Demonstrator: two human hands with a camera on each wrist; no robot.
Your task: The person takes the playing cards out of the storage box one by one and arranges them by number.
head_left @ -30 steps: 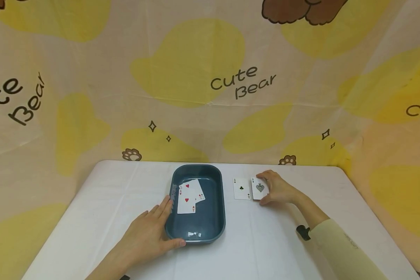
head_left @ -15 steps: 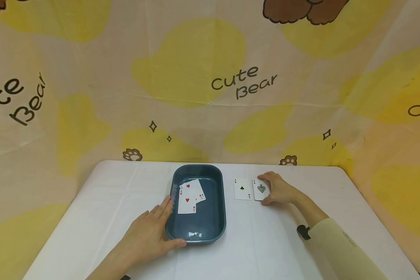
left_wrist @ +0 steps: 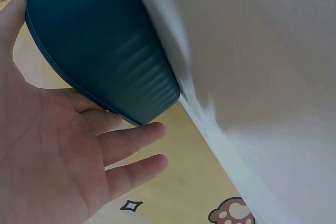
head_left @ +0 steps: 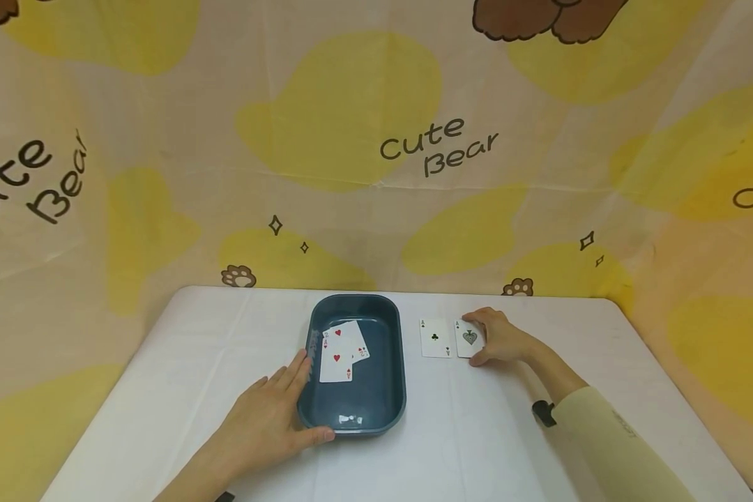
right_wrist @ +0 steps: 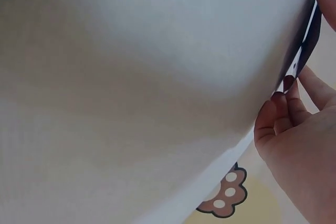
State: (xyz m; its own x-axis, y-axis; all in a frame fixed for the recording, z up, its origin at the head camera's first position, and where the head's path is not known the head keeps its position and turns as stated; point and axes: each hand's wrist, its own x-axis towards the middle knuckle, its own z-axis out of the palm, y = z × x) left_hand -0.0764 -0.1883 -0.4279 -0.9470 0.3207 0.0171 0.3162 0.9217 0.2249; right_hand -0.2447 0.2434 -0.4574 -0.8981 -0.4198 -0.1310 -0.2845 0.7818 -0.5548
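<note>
My right hand [head_left: 502, 339] pinches an ace of spades [head_left: 469, 339] by its far and near edges, just right of an ace of clubs [head_left: 435, 337] lying face up. In the right wrist view, a dark-backed card [right_wrist: 311, 40] shows almost edge-on between thumb and fingers; whether more than one card is there, I cannot tell. Against the left side of a dark blue tray [head_left: 376, 394] rests my left hand [head_left: 260, 418], its fingers straight and touching the rim. Inside the tray, an ace of hearts [head_left: 335, 369] overlaps a two of hearts [head_left: 353, 336].
A white cloth covers the table [head_left: 477, 432]. Behind it hangs a yellow and beige printed curtain [head_left: 326, 139], close to the table's back edge. The tray stands left of the two aces on the cloth.
The ace of spades has shifted slightly right with my right hand, widening its gap from the ace of clubs. My left hand and the tray stay put.
</note>
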